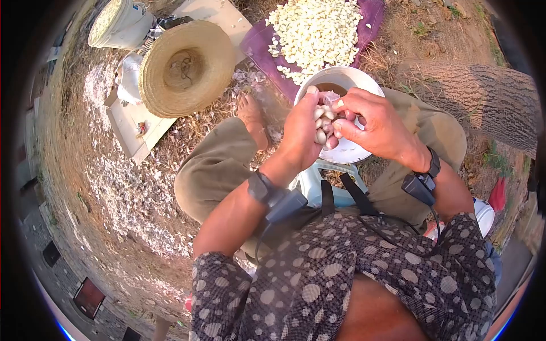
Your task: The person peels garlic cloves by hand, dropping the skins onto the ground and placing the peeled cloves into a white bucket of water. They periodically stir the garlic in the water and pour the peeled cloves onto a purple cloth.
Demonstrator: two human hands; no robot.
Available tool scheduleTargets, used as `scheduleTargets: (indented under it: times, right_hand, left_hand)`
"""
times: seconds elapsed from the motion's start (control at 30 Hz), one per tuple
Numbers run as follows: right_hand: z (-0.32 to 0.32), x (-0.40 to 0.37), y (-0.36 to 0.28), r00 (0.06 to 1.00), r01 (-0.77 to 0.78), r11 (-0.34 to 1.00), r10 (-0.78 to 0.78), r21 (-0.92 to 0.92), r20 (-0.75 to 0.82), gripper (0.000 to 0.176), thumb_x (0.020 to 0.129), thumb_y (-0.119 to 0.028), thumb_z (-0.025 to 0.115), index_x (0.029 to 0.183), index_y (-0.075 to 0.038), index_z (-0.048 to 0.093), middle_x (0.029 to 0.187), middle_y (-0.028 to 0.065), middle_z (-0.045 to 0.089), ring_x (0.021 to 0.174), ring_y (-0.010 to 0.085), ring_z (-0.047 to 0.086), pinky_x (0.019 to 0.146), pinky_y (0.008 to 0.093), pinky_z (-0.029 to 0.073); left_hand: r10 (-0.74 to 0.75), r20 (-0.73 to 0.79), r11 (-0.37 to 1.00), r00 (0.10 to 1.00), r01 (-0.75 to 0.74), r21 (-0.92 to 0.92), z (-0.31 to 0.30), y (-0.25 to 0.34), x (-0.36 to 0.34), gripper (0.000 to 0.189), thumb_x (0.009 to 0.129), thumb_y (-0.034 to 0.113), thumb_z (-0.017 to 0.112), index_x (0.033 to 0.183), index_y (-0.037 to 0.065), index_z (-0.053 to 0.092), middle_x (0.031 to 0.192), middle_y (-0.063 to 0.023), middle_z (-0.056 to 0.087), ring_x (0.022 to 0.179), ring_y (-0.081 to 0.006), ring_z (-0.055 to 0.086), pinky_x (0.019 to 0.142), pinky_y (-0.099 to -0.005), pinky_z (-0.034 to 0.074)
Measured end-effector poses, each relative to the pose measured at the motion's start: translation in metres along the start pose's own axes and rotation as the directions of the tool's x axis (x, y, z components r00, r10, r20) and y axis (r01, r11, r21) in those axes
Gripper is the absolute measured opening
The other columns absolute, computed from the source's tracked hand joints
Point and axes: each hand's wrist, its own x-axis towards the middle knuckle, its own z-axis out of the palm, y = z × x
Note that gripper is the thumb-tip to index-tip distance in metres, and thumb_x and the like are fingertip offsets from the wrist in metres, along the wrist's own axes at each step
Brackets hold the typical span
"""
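Observation:
My left hand (302,126) is cupped around several unpeeled-looking garlic cloves (323,126), whitish with some pink-purple skin. My right hand (375,124) meets it from the other side, thumb and fingers pinched at the cloves; a garlic clove seems to be between them, partly hidden by the fingers. Both hands are over a white bucket (364,80) with brownish liquid inside, which stands between my knees. Beyond the bucket, a heap of pale peeled garlic cloves (315,34) lies on a purple cloth (371,23).
A straw hat (213,74) sits left, beside a cardboard piece (149,139). A filled white bucket (111,28) stands at the upper left. Garlic skins (139,210) litter the ground. A tree trunk (478,102) lies at the right. Beneath the bucket is a light-blue stool (335,193).

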Motion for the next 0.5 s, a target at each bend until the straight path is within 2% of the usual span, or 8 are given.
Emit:
scheduleTargets:
  times: [0.2, 0.3, 0.4, 0.5]
  right_hand:
    - [-0.005, -0.015, 0.015, 0.996, -0.073, 0.997, 0.074, -0.033, 0.048, 0.02, 0.09, -0.012, 0.071, 0.105, -0.002, 0.062, 0.097, 0.0109, 0.065, 0.079, 0.0266, 0.068, 0.07, 0.0392, 0.055]
    - [-0.008, -0.02, 0.025, 1.0, -0.018, 0.996, 0.018, -0.087, 0.003, 0.019, 0.091, -0.011, 0.07, 0.105, -0.003, 0.061, 0.096, 0.011, 0.065, 0.08, 0.0288, 0.068, 0.07, 0.0401, 0.054]
    - [-0.013, -0.025, 0.029, 1.0, -0.02, 0.996, 0.018, -0.083, -0.021, 0.017, 0.091, -0.009, 0.07, 0.103, -0.002, 0.06, 0.093, 0.0116, 0.065, 0.079, 0.0271, 0.068, 0.07, 0.0393, 0.054]
    - [-0.022, -0.027, 0.027, 0.974, -0.229, 0.968, 0.228, 0.107, 0.019, 0.016, 0.092, -0.008, 0.07, 0.102, -0.002, 0.06, 0.09, 0.0125, 0.065, 0.08, 0.0245, 0.068, 0.07, 0.0372, 0.054]
  left_hand:
    - [-0.082, 0.034, 0.987, 0.996, 0.077, 0.143, 0.012, -0.015, 0.007, 0.04, 0.11, 0.04, 0.041, 0.114, 0.005, 0.06, 0.094, -0.0077, 0.066, 0.068, -0.0155, 0.061, 0.047, -0.0274, 0.041]
    - [-0.103, 0.109, 0.976, 0.989, 0.079, 0.203, 0.011, -0.015, 0.013, 0.038, 0.109, 0.038, 0.042, 0.114, 0.004, 0.06, 0.095, -0.009, 0.066, 0.068, -0.0161, 0.062, 0.047, -0.0269, 0.041]
    - [-0.092, 0.17, 0.98, 0.981, 0.059, 0.192, 0.017, -0.016, 0.015, 0.035, 0.108, 0.035, 0.045, 0.113, 0.005, 0.06, 0.094, -0.0089, 0.066, 0.066, -0.0156, 0.062, 0.046, -0.0257, 0.039]
    - [-0.089, 0.104, 0.965, 0.991, 0.059, 0.257, 0.025, -0.014, 0.016, 0.028, 0.108, 0.032, 0.048, 0.113, 0.007, 0.06, 0.094, -0.0084, 0.066, 0.065, -0.0143, 0.061, 0.044, -0.024, 0.038]
